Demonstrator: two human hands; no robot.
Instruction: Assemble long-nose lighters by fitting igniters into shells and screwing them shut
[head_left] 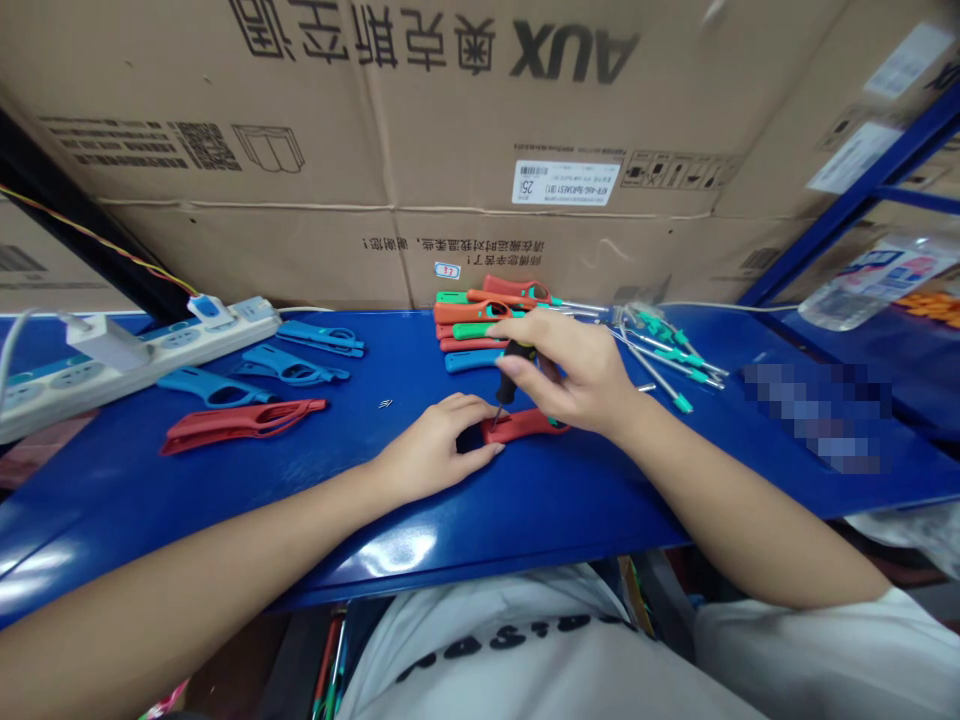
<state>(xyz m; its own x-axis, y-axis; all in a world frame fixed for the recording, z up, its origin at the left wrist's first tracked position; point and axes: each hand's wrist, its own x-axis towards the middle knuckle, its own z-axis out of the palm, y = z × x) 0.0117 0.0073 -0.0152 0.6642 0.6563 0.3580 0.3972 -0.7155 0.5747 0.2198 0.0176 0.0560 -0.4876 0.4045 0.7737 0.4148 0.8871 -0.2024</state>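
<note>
A black-handled screwdriver point(508, 388) is gripped upright in my right hand point(574, 365), its tip on a red gas lighter point(517, 426) lying flat on the blue table. My left hand point(439, 447) holds the lighter's left end between thumb and fingers. Part of the lighter is hidden under my right hand. A few tiny screws point(385, 404) lie on the table left of my hands. Behind my right hand is a pile of lighters point(469, 360) in orange, green, red and blue. Metal lighter tubes with green ends point(679, 355) lie to the right.
Blue handle shells point(292, 368) and red handle shells point(240, 422) lie on the left beside a white power strip point(142, 350). A large cardboard box point(420, 150) stands behind the table. At the right are a clear plastic bottle point(847, 295) and a blue metal post point(855, 170).
</note>
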